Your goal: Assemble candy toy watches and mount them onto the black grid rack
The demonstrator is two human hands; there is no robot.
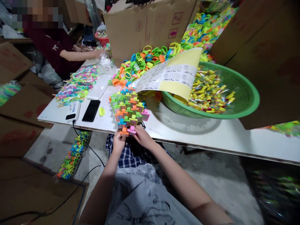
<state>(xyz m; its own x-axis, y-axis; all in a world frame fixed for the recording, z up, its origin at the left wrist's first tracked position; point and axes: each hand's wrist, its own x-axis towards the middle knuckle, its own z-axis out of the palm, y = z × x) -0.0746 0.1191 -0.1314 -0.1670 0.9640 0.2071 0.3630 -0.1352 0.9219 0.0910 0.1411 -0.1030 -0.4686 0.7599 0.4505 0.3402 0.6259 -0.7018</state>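
Observation:
Rows of colourful plastic toy watches (127,109) stand packed together at the table's front edge, directly ahead of me. My left hand (119,140) is closed on an orange toy watch (124,132) at the near end of the rows. Beside it, my right hand (143,137) pinches a pink toy watch (131,130); some of its fingertips are hidden behind the pieces. A dark frame edge shows just beyond the right fingers. One loose yellow-green piece (101,111) lies to the left of the rows.
A green basket (254,97) holds wrapped yellow pieces, with a label sheet (178,73) across its rim. Behind are heaped plastic bands (140,64) and a carton (150,28). A phone (91,111) and a cabled power bank (73,111) lie left. A co-worker (53,50) works at far left.

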